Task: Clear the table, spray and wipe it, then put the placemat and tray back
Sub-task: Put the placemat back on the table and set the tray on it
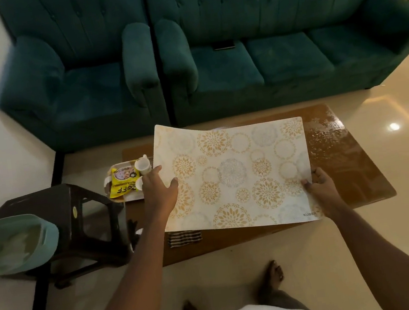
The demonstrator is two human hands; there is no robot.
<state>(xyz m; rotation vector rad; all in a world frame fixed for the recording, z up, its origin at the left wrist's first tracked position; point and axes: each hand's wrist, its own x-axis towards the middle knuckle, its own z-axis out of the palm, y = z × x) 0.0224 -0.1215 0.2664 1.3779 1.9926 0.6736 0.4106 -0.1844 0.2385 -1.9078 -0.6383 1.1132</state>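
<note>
1. Your bare feet point(271, 276) are standing on the pale floor just short of the brown wooden table point(354, 170).
2. You are holding the cream rectangular placemat with gold flower circles point(234, 174) over the table's middle. Its far-left corner is curling upward.
3. Your right hand point(322, 189) is the working grip. Its thumb and fingers are pinching the mat's right edge near the near-right corner.
4. Your left hand point(160, 188) is lying spread across the mat's left edge with its fingers straight and its thumb on top, touching rather than clamping.
5. The mat's long axis is running left to right, along the table's own length, so the laying-down probably needs lowering more than turning.
6. Wet streaks are shining on the table's far-right part, so the wiping looks done.
7. The cream tray point(106, 183), carrying white cups and a yellow packet, is sitting just beyond your left hand at the table's left end. That hand is nearer for fetching it.
8. A striped cloth point(184, 238) is lying on the table beneath the mat's near-left corner, so watch it.
</note>
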